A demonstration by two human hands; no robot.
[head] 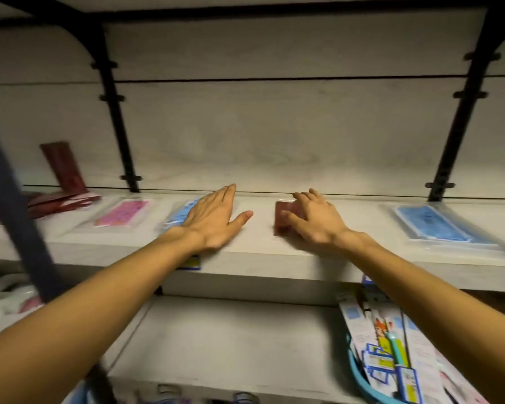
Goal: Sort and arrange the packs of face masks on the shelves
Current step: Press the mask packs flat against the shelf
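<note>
**Squaring the dark red pack on the upper shelf**

On the upper shelf (260,249), head view: right hand (312,220) curls round a dark red mask pack (283,218) mid-shelf, near the back edge. Left hand (216,220) lies flat, fingers straight, on a blue mask pack (181,214). Best to slide the red pack flat and align it with the front edge.

On the pale upper shelf (257,258), the left hand (213,220) lies flat with straight fingers over a blue mask pack (180,218). The right hand (312,221) rests with bent fingers on a dark red pack (283,218). Left of them lie a pink pack (121,217) and maroon packs (62,201); far right, another blue pack (438,228). A basket (370,386) of cards sits lower right.
</note>
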